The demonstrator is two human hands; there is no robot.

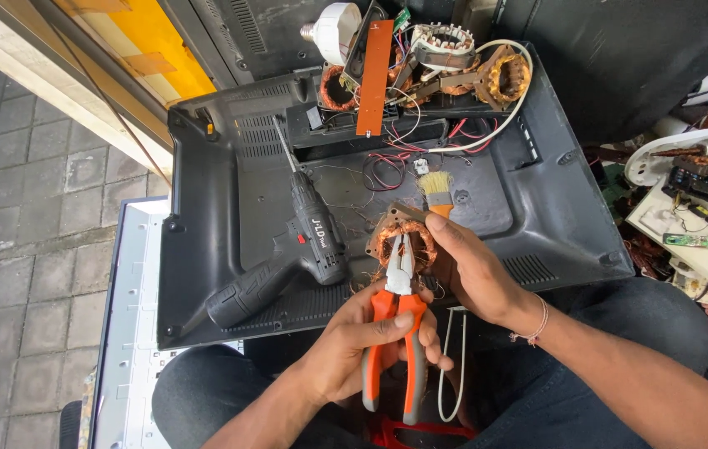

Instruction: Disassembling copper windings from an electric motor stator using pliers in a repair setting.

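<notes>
Right now the biggest thing before me is the black plastic television back cover (238,199), lying inside-up across my lap and serving as my tabletop. At its far edge sits a heap of parts: copper-wound stators (503,76), a long orange circuit strip (375,76) and a white bulb (336,32). Beyond the cover's right side lies a white tray of scrap boards (707,249). On the cover's left half rests a black cordless drill (287,258), bit pointing away from me, with a small pale label on its body. Just right of it, my right hand (474,270) holds a copper motor winding (404,241), fingers closed on its upper edge. My left hand (354,349) has its grip closed round the orange handles of the combination pliers (397,316), whose nose is down in the winding's copper wire. A small orange-handled brush (435,191) lies just beyond the winding.
</notes>
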